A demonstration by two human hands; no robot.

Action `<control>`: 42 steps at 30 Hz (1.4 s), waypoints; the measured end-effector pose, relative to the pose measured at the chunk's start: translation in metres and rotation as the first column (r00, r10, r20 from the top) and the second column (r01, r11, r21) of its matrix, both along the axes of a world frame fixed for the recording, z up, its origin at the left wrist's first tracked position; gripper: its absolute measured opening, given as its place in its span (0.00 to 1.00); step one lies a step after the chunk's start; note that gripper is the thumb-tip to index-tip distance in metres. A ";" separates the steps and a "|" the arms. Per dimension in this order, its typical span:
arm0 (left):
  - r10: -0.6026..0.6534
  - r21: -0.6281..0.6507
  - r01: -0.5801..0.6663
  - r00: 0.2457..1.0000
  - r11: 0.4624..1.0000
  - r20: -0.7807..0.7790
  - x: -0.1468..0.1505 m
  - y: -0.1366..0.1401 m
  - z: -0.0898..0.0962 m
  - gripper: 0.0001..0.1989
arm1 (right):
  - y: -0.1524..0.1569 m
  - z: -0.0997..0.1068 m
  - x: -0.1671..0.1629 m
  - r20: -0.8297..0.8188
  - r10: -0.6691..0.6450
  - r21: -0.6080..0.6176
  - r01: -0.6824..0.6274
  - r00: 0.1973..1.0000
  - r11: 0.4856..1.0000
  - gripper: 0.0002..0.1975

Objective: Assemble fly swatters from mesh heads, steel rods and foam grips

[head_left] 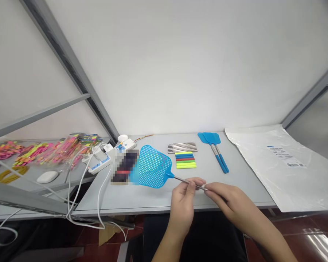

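Observation:
A blue fly swatter (155, 166) with a perforated head and a thin metal rod is held above the near edge of the table, its head pointing left. My left hand (183, 200) is closed round the rod, thumb on top. At the rod's right end, my right hand (226, 202) pinches it between closed fingers; what lies inside that palm is hidden. Behind the hands lie several metal rods (182, 147) in a row. Just in front of them are several coloured handle sleeves (186, 160) in yellow, blue, red and green.
Two blue fly swatters (216, 152) with blue handles lie to the right, beside a large white plastic bag (258, 165). On the left are a blurred patch (124, 167), a white power strip (99, 163) with trailing cables, a metal frame post and colourful bagged items (61, 153).

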State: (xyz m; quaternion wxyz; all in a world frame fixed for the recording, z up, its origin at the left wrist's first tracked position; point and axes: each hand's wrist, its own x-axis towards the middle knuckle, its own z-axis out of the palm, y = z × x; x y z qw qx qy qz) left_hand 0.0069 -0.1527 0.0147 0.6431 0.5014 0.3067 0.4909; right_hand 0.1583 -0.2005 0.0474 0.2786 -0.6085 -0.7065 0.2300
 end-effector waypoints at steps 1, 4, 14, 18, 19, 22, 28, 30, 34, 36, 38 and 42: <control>0.036 0.009 -0.036 0.999 0.999 0.031 -0.003 -0.001 0.002 0.15 | -0.002 0.003 -0.001 0.010 0.009 0.003 -0.009 1.000 1.000 0.16; 0.161 0.012 -0.164 0.978 0.986 0.130 -0.016 -0.004 0.008 0.13 | -0.013 0.011 -0.001 0.019 0.026 0.009 -0.026 0.999 1.000 0.17; 0.025 0.038 -0.027 0.998 0.999 0.057 0.014 -0.044 0.005 0.17 | -0.050 0.020 0.012 0.043 -0.055 0.028 0.054 0.998 0.998 0.15; -0.016 0.042 0.010 0.992 0.999 0.129 0.019 -0.054 0.001 0.18 | -0.050 0.015 0.005 0.055 -0.039 0.068 0.035 0.998 0.997 0.16; 0.017 0.024 -0.021 0.986 0.999 0.166 0.018 -0.055 0.002 0.18 | -0.049 0.014 0.003 0.067 -0.028 0.078 0.023 0.997 0.997 0.17; 0.109 -0.048 -0.100 0.954 0.994 0.279 0.011 -0.057 0.007 0.16 | -0.048 0.013 -0.001 0.102 0.003 0.108 -0.014 0.995 0.994 0.19; 0.250 -0.077 -0.241 0.870 0.968 0.425 -0.009 -0.048 0.020 0.15 | -0.055 0.014 0.006 0.123 0.024 0.086 -0.034 0.992 0.996 0.20; 0.284 -0.084 -0.276 0.847 0.957 0.449 -0.017 -0.043 0.022 0.15 | -0.059 0.015 0.010 0.130 0.023 0.076 -0.033 0.991 0.997 0.20; 0.337 -0.058 -0.353 0.814 0.934 0.473 -0.031 -0.031 0.020 0.15 | -0.062 0.014 0.011 0.144 0.025 0.088 -0.038 0.989 0.995 0.20; 0.349 -0.034 -0.379 0.811 0.925 0.470 -0.033 -0.024 0.015 0.15 | -0.059 0.010 0.005 0.166 0.004 0.118 -0.024 0.986 0.993 0.20; 0.377 -0.029 -0.410 0.806 0.912 0.456 -0.028 -0.021 0.006 0.16 | -0.055 0.003 -0.003 0.211 -0.038 0.156 0.005 0.977 0.988 0.21; 0.283 -0.064 -0.277 0.906 0.959 0.314 -0.002 -0.033 -0.014 0.19 | -0.044 -0.014 -0.017 0.291 -0.087 0.198 0.029 0.953 0.980 0.20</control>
